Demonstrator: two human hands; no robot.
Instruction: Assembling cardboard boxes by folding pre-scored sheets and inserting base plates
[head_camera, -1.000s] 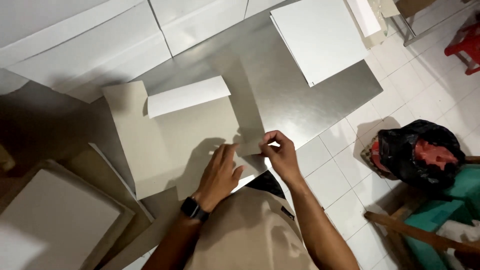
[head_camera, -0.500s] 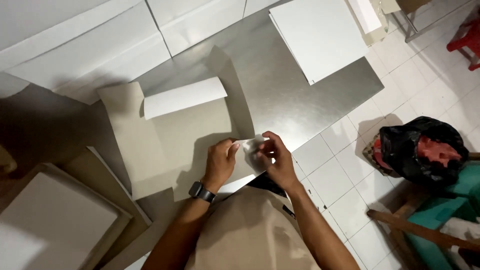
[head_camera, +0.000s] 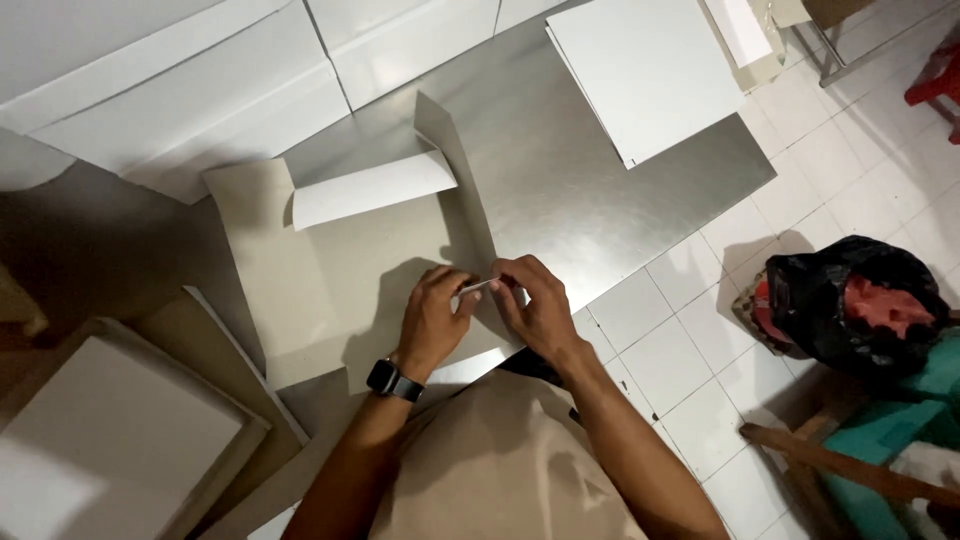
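A flat grey cardboard box blank (head_camera: 330, 270) lies on a metal table (head_camera: 570, 190), its far flap (head_camera: 372, 186) folded up and showing white. My left hand (head_camera: 432, 318), with a black watch on the wrist, and my right hand (head_camera: 535, 305) meet at the blank's near right corner. Both pinch a small white flap (head_camera: 478, 288) there and fold it up between the fingers. The right side panel (head_camera: 462, 180) stands raised.
A stack of white flat sheets (head_camera: 645, 70) lies at the table's far right. Finished grey boxes (head_camera: 120, 440) sit at the lower left. On the white tiled floor to the right are a black bag (head_camera: 850, 310) and a teal seat (head_camera: 900, 430).
My left hand slid right from pressing the blank flat to join my right hand at the corner. The small flap has been lifted between both hands, and the side panel stands higher.
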